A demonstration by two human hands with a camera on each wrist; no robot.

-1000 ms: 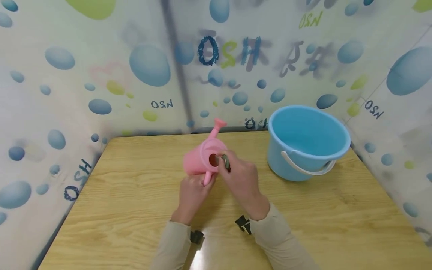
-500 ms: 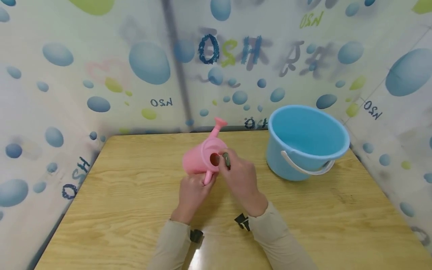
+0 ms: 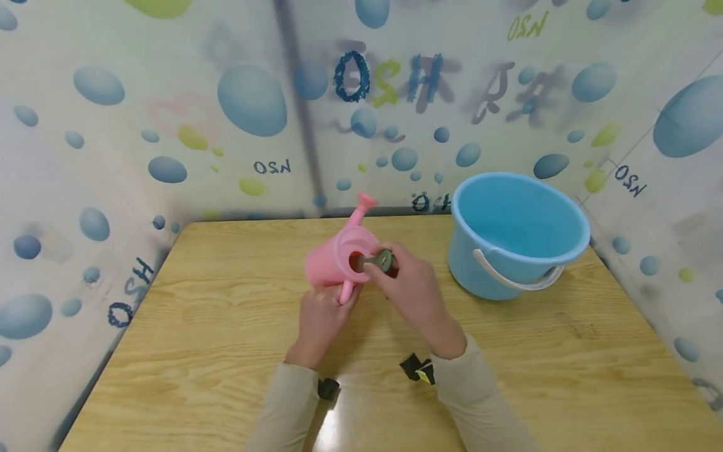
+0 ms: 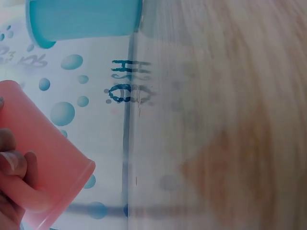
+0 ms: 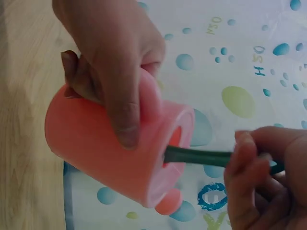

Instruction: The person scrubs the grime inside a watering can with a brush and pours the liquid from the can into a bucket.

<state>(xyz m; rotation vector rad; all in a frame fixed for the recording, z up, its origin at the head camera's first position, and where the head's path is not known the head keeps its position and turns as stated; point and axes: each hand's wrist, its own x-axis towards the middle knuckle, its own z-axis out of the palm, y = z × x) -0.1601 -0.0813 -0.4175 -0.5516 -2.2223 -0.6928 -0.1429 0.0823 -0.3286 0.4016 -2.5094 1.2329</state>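
Observation:
A pink watering can [image 3: 324, 265] is held tilted over the table, its mouth turned to the right and its spout [image 3: 360, 210] pointing away. My left hand [image 3: 321, 318] grips it by the handle, the thumb lying along the can's side in the right wrist view. Between thumb and fingers my right hand [image 3: 422, 295] pinches a dark green, flat handle [image 5: 201, 156]. That handle runs into the can's round opening, so its far end is hidden and I cannot tell what kind of tool it is. In the left wrist view only part of the can and some fingertips [image 4: 13, 163] show.
A light blue bucket [image 3: 486, 276] with a white carrying handle stands at the right rear of the wooden table [image 3: 214, 351]. Behind and beside the table hang walls [image 3: 226, 188] printed with blue and green drops. Black straps sit at both wrists.
My right hand has shifted slightly right and turned, so more of the green handle's flat side shows outside the opening. My left hand and the watering can have barely moved.

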